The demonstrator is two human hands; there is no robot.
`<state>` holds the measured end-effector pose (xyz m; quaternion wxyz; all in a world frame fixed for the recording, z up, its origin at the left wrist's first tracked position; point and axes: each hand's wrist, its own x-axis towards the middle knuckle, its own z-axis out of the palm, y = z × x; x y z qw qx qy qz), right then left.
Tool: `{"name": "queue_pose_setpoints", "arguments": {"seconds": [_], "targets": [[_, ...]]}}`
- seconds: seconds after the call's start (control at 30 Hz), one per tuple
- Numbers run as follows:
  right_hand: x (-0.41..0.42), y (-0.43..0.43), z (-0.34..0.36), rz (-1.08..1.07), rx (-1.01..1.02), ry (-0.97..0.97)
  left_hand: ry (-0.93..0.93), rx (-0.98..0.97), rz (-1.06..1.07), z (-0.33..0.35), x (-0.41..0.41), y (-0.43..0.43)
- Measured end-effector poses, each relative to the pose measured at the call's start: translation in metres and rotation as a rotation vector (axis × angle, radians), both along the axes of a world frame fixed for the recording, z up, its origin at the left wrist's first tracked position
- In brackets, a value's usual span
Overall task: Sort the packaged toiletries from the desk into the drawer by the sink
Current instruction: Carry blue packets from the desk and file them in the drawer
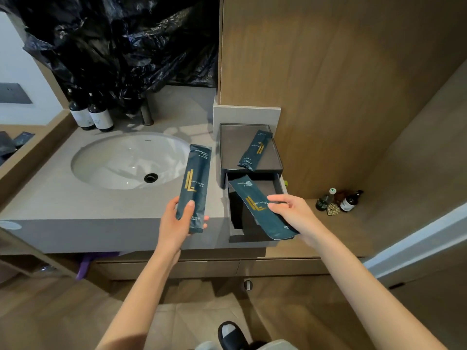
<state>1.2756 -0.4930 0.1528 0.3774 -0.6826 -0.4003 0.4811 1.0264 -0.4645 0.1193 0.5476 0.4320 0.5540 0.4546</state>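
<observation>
Right grip [290,214] holds a packet [254,200] over, perhaps inside, the open drawer [271,187]

The pulled-out drawer [281,184] of the dark organiser box [252,171] is open from above. The teal packet [262,210] pinched in the right hand [293,213] lies slantwise across its mouth, leaving a dark gap on the left and a corner at the back right. The box's top tray is free save for a second packet [255,151] lying on it. A wooden panel [353,97] rises close behind and to the right (no way round there). Left of the drawer, a bare strip of countertop [50,198] runs beside the sink basin [121,160]; the left hand [174,223] holds a third packet [195,183] upright above it. At the back, two dark bottles [91,114], the tap [146,112] and hanging black plastic sheeting [126,46] crowd the basin's rim.
</observation>
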Motion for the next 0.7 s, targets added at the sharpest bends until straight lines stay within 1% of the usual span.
{"name": "queue_pose_setpoints", "arguments": {"seconds": [0.1, 0.27, 0.4, 0.5, 0.7], "targets": [[0.009, 0.010, -0.015, -0.005, -0.062, -0.082, 0.003, -0.021, 0.004, -0.001, 0.001, 0.005], [0.000, 0.049, -0.044, -0.042, -0.103, -0.113, 0.003, -0.040, 0.004, 0.001, 0.007, 0.011], [-0.011, 0.082, -0.069, -0.052, -0.099, -0.175, 0.027, -0.054, 0.032, -0.001, 0.007, 0.016], [-0.018, 0.095, -0.085, -0.059, -0.110, -0.164, 0.067, -0.052, 0.028, -0.004, 0.008, 0.019], [-0.020, 0.098, -0.105, 0.036, -0.051, -0.279, 0.082, -0.058, 0.032, -0.007, 0.012, 0.025]]}}
